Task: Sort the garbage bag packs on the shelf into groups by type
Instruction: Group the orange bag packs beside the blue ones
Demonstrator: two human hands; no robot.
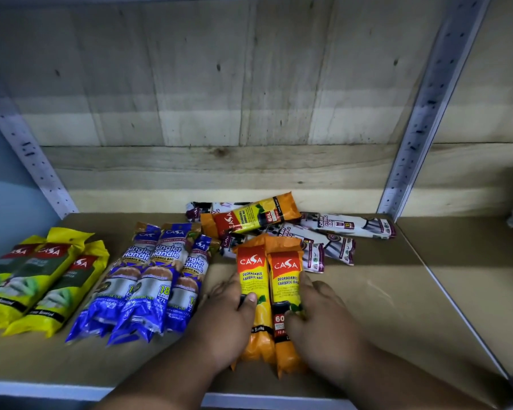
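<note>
Far to the left of the grip, on the brown shelf (pixel 367 291), three yellow Casa packs (pixel 42 279) lie side by side, long edges touching, labels up, so that the type reads as one finished group. Nearer the grip, just left of the left hand (pixel 225 318), three blue Singlet Handle garbage bag packs (pixel 148 279) lie in the same parallel way, a second group set apart from the yellow one by a strip of bare shelf.

In the grip itself are two orange Degradable Garbage Bag packs (pixel 268 291), upright from the wearer's view and pressed edge to edge. The left hand curls round the left pack, thumb across its face. The right hand (pixel 323 324) curls round the right pack's outer side. Both hands appear to squeeze inward, probably to square the pair into a neat third row beside the blue ones.

Beyond the grip, toward the back wall, a third orange Degradable pack (pixel 255 217) lies crosswise on the unsorted heap; it likely belongs with the held pair. Under it and to the right of the grip, several white and purple Draw String Bag packs (pixel 347 224) lie at mixed angles, some overlapping, not yet arranged. A grey slotted upright (pixel 427 113) rises right of the heap.
</note>
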